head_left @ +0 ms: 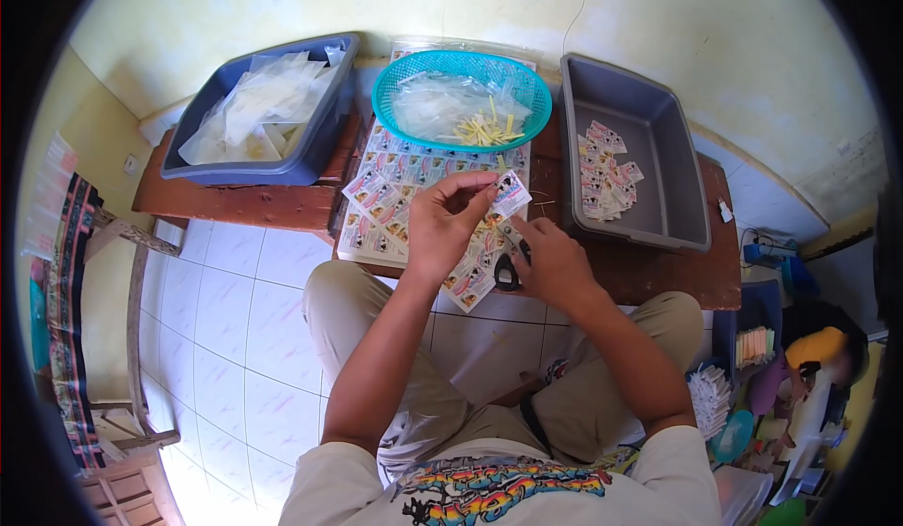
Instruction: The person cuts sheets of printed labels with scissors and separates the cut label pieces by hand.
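Between the thumb and fingers of my left hand [446,220] is a small printed paper label [511,193], white with red and dark print. My right hand [557,261] is closed on a pair of scissors [506,273] with black handles, held just below the label. A strip of uncut printed labels [468,286] hangs beneath my hands over the bench edge; part of it is hidden by them. More printed label sheets [374,236] lie to the left of my left hand on the bench.
Beyond my hands, a turquoise basket [384,117] holds clear plastic bags and short yellowish strips. A blue-grey tub [315,164] of translucent bags stands left. At right, a grey tub [658,220] contains cut labels [602,173]. Another person [816,352] sits at far right.
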Demonstrator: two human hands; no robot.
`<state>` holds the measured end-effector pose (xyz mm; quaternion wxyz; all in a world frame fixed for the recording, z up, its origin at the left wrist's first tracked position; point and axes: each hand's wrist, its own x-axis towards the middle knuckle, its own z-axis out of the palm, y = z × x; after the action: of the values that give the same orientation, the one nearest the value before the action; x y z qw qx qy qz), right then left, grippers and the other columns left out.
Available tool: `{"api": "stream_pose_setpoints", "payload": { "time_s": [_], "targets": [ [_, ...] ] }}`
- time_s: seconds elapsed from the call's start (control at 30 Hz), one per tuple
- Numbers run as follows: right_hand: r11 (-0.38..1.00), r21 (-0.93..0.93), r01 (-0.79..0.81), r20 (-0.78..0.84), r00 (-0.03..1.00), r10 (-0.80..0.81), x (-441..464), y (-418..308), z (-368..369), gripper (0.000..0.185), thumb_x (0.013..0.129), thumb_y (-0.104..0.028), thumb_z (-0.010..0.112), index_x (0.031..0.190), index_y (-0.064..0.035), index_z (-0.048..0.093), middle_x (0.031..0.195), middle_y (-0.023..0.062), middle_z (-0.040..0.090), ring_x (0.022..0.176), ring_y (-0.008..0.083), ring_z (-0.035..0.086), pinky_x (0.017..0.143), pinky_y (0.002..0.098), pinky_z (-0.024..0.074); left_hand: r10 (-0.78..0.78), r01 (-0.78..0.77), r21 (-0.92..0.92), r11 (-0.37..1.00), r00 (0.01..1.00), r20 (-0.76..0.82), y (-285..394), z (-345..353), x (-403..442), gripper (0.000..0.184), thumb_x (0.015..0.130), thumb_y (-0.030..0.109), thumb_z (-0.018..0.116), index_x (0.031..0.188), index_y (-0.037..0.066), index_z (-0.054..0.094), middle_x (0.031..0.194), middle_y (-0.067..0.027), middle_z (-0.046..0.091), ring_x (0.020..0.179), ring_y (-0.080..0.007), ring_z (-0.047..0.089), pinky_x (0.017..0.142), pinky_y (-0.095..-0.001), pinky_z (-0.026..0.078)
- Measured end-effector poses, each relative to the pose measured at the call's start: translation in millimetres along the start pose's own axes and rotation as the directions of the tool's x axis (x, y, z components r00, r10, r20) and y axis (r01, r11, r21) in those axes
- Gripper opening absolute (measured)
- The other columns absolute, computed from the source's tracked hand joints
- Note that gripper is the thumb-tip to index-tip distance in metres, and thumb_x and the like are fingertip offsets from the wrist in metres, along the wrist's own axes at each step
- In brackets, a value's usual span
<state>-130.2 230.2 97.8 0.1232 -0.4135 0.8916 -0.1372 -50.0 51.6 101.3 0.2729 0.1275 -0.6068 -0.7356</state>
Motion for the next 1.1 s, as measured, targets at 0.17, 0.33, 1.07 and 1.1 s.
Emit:
{"api": "stream_pose_setpoints", "payload": {
  "time_s": [0.17, 0.33, 1.07, 1.1],
  "targets": [
    [0.876, 0.46, 0.144, -0.332, 0.943, 0.019, -3.9, 17.6, -29.5, 0.036, 0.092, -0.008, 0.069, 0.128, -0.0019, 0.07, 0.103, 0.0169, 0.074, 0.092, 0.0317, 0.074, 0.082, 0.0414, 0.0598, -0.024, 0.022, 0.055, 0.998, 0.999, 0.044, 3.8, 11.9, 1.0, 0.019, 0.096, 0.0, 0.074, 0.115, -0.001, 0.077, 0.108, -0.0077, 0.078, 0.098, -0.01, 0.07, 0.088, -0.0258, 0.056],
    [0.707, 0.688, 0.165, -0.337, 0.935, 0.11, -8.6, 31.1, -58.4, 0.033, 0.095, -0.009, 0.07, 0.127, -0.0012, 0.071, 0.101, 0.0164, 0.077, 0.086, 0.0216, 0.076, 0.077, 0.0343, 0.0605, -0.055, 0.049, 0.039, 0.998, 0.982, 0.181, 9.1, 33.3, 6.2, 0.019, 0.097, -0.001, 0.073, 0.115, 0.0, 0.078, 0.108, -0.0073, 0.078, 0.098, -0.01, 0.07, 0.087, -0.0253, 0.056],
    [0.569, 0.817, 0.094, -0.275, 0.931, 0.241, 18.2, 166.2, -107.0, 0.033, 0.096, -0.006, 0.074, 0.128, 0.0, 0.069, 0.101, 0.0102, 0.076, 0.083, 0.012, 0.073, 0.071, 0.0261, 0.0609, -0.093, -0.013, 0.271, 0.962, 0.923, 0.372, -27.8, 149.9, 103.2, 0.035, 0.089, 0.004, 0.084, 0.119, -0.007, 0.069, 0.103, -0.0139, 0.078, 0.095, -0.0158, 0.076, 0.084, -0.0289, 0.063],
    [0.565, 0.821, 0.088, -0.267, 0.933, 0.243, 19.6, 168.9, -105.2, 0.033, 0.096, -0.006, 0.074, 0.128, 0.0, 0.069, 0.101, 0.0102, 0.076, 0.083, 0.012, 0.073, 0.071, 0.0261, 0.0609, -0.101, -0.004, 0.275, 0.961, 0.924, 0.369, -32.6, 149.8, 104.8, 0.035, 0.089, 0.004, 0.084, 0.119, -0.007, 0.069, 0.103, -0.0139, 0.078, 0.095, -0.0158, 0.076, 0.084, -0.0289, 0.063]
  ]
}}
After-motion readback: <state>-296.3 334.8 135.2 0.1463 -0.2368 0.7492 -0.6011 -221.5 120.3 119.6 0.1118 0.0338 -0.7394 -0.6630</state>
